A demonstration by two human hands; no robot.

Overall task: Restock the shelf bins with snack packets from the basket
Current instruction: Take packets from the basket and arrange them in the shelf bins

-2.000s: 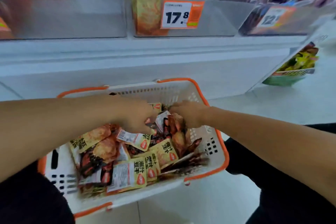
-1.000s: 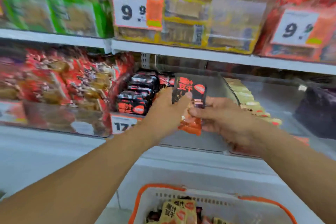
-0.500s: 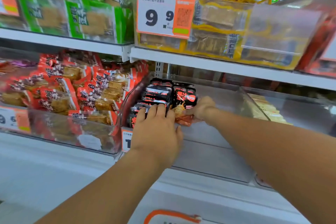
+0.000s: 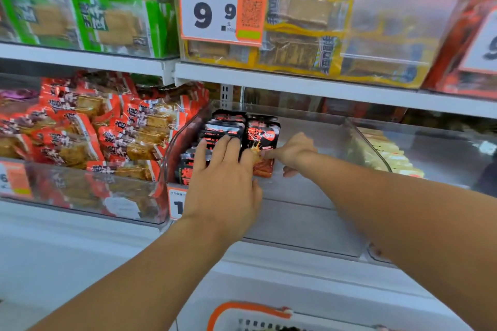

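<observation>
On the middle shelf stands a clear plastic bin [image 4: 301, 223] with a row of black and red snack packets [image 4: 223, 126] at its left side. My left hand [image 4: 223, 183] reaches over the bin's front wall and presses straight fingers against that row. Just to the right, a black and red snack packet [image 4: 265, 134] stands upright against the row, and my right hand [image 4: 294, 153] pinches its lower part. The white basket [image 4: 250, 310] with an orange rim shows only at the bottom edge.
A bin of orange-red packets [image 4: 94, 137] fills the left of the same shelf, and a bin of pale yellow packets [image 4: 387, 153] sits at the right. Above are green bags [image 4: 107, 19], yellow bags [image 4: 309, 35] and a 9.9 price tag [image 4: 223, 11]. The right half of the middle bin holds nothing.
Both hands lifted a black and red packet from the basket up to the shelf bin. The packet now stands beside the row, and the left hand has flattened onto the stacked packets.
</observation>
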